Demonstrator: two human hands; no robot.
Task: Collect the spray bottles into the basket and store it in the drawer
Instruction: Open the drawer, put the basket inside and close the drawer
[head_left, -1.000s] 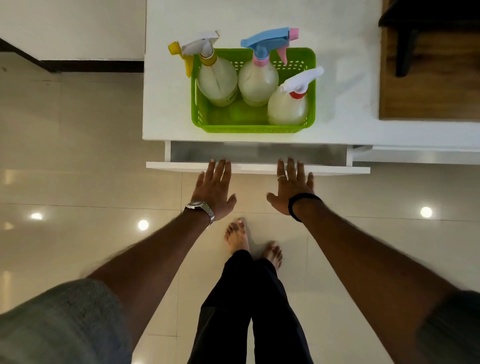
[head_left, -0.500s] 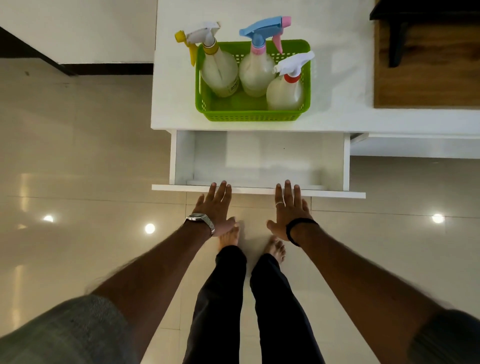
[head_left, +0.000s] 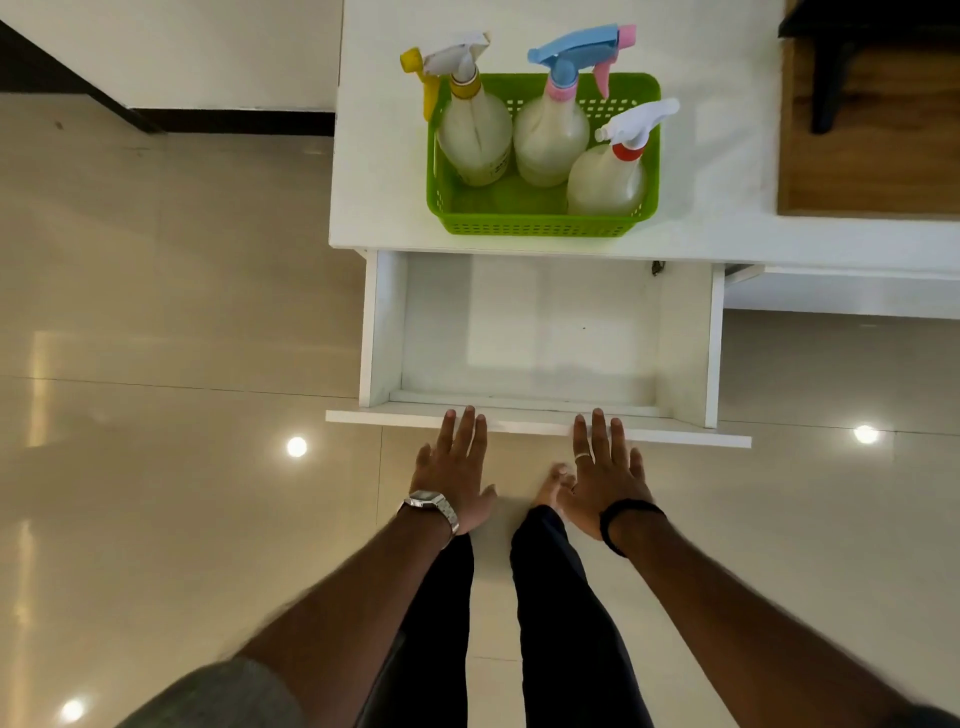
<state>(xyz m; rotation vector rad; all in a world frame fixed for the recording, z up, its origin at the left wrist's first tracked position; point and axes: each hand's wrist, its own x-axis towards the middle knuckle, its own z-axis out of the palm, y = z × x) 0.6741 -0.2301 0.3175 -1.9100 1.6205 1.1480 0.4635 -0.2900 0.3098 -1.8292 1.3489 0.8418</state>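
A green basket (head_left: 540, 224) stands on the white countertop (head_left: 374, 171) near its front edge. Three spray bottles stand in it: one with a yellow-and-white trigger (head_left: 470, 130), one with a blue-and-pink trigger (head_left: 553, 135), and a shorter one with a white trigger and red collar (head_left: 608, 179). Below it the white drawer (head_left: 382, 332) is pulled far out and holds nothing. My left hand (head_left: 457, 467) and my right hand (head_left: 605, 475) lie flat, fingers spread, with their fingertips at the drawer's front panel (head_left: 691, 439). Neither hand holds anything.
A wooden board (head_left: 872, 156) with a black object (head_left: 831, 67) on it lies at the counter's right. A second white drawer front (head_left: 841, 291) sits to the right of the open one. My legs and bare feet stand on the glossy tiled floor (head_left: 156, 364).
The drawer has slid out from a narrow gap to nearly its full depth, with both hands moving back toward me along with its front panel.
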